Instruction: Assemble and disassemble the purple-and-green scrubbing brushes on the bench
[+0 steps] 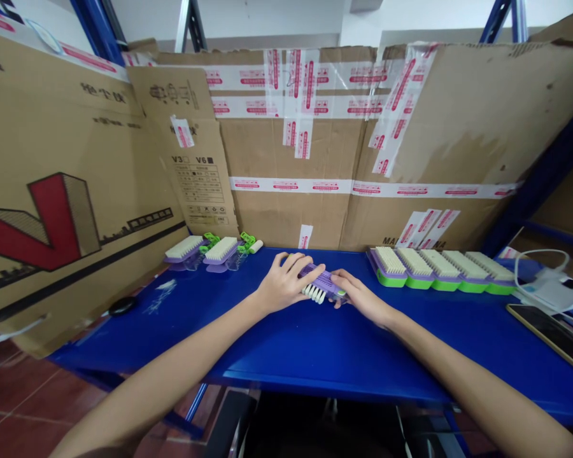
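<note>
Over the middle of the blue table, a purple brush [321, 280] with white bristles is held between both hands, tilted with its bristles toward the table's front edge. My left hand [286, 281] wraps its fingers over the brush's left end. At the other end, near a green part and some clear plastic, my right hand [356, 294] grips with bent fingers. Two purple brush heads [184, 248] [221, 250] lie bristles up at the back left, beside small green parts [248, 242]. Several purple and green brushes [413, 266] stand in a row at the back right.
Cardboard walls [291, 152] enclose the back and left of the blue table [286, 343]. A phone [551, 334] lies at the right edge near a white cable and charger [544, 286]. A black round object [123, 306] sits at the left edge.
</note>
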`<state>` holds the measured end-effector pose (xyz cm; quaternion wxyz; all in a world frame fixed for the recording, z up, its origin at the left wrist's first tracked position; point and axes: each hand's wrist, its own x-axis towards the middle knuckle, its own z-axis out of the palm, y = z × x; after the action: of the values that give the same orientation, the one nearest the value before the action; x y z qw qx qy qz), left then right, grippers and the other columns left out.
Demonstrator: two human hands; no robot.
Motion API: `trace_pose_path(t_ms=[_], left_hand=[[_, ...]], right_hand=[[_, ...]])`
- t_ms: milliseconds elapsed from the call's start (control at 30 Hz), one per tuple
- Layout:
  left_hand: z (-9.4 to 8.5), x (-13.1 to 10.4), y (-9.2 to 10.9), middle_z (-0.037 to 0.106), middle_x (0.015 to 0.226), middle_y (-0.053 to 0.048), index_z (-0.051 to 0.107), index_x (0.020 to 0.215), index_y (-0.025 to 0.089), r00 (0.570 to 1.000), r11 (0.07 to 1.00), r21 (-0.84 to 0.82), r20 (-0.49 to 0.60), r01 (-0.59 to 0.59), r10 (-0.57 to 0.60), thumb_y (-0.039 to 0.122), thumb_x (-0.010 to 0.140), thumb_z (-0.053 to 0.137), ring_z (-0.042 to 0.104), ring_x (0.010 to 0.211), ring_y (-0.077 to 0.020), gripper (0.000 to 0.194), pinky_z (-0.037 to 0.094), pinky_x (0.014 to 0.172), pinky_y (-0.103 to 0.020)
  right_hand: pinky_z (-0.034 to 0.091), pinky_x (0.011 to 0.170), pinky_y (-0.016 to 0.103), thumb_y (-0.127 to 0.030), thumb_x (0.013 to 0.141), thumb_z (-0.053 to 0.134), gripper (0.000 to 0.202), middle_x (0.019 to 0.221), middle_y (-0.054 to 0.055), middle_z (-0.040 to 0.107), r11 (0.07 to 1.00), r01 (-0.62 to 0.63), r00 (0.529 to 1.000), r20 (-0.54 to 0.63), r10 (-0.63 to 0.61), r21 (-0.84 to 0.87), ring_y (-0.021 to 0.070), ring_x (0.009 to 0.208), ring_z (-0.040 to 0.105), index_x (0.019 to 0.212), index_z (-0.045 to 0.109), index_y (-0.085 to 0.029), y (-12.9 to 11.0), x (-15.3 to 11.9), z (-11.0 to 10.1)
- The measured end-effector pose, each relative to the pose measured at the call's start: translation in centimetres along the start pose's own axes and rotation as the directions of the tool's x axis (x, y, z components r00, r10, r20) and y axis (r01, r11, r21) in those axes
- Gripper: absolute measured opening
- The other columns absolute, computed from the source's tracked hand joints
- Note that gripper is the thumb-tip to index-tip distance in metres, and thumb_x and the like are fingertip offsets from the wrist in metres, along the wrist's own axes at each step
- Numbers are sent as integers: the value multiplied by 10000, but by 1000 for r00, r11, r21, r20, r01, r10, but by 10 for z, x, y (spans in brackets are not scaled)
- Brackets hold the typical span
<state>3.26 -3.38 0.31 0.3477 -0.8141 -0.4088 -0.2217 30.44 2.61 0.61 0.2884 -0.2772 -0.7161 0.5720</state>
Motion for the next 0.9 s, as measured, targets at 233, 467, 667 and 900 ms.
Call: trace_pose_path(t_ms=[233,467,667,900], left_hand=[[-1,-2,-1,710,1497,-165,534,1699,349,999,999,43,29,-15,14,570,1108,677,642,1403,-400,646,459,1170,-605],[1,-5,-10,731,1475,-130,538,1701,362,1000,998,-69,-26,-12,10,613,1084,710,644,1398,-357,689,445,1197,-572],[-3,-6,-10,718,1499,-114,484,1736,447,999,997,-54,-20,-51,50,566,1091,716,638,1408,-370,695,439,1210,-607],[-7,-5,-8,702,1528,-85,357,1777,542,996,995,-43,-3,-94,94,422,1127,679,646,1409,-353,735,449,1214,-613]], right_hand=[[673,776,383,-721,1064,659,537,1037,68,753,997,13,999,-50,-17,-83,219,899,739,1227,659,-209,4,2,2],[706,795,387,-740,1029,715,604,1382,121,685,994,105,994,22,-105,2,207,979,745,1340,617,-232,-2,-5,5],[698,789,369,-732,1049,693,587,1431,120,664,992,124,990,67,-121,-30,226,1051,719,1381,618,-255,-10,-11,5],[692,799,373,-739,1081,634,572,1372,107,709,983,116,992,69,-107,-139,224,1032,711,1386,643,-254,-9,-11,5]])
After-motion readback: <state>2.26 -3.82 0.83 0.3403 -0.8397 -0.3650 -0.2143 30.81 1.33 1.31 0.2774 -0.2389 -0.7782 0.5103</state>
